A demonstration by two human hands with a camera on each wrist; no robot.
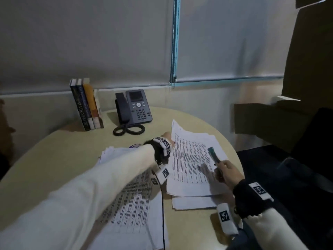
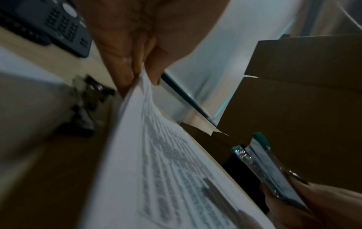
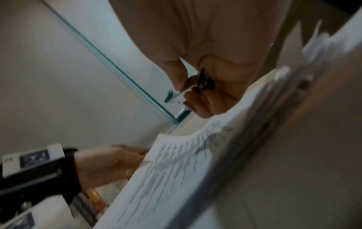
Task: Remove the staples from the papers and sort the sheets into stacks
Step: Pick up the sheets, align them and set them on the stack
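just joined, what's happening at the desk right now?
A person is working through printed papers on a round table. The left hand pinches the far corner of the top sheets of the right-hand pile and lifts it. The right hand has its grip on a small teal staple remover, held above that pile and not touching the paper. A second pile lies under the left arm. A desk phone and books stand behind.

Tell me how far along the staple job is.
Done, apparently: loose sheets piled under the left forearm. In hand: left hand pinches the printed packet's corner; right hand holds the staple remover above it. Left: this packet and the papers beneath.
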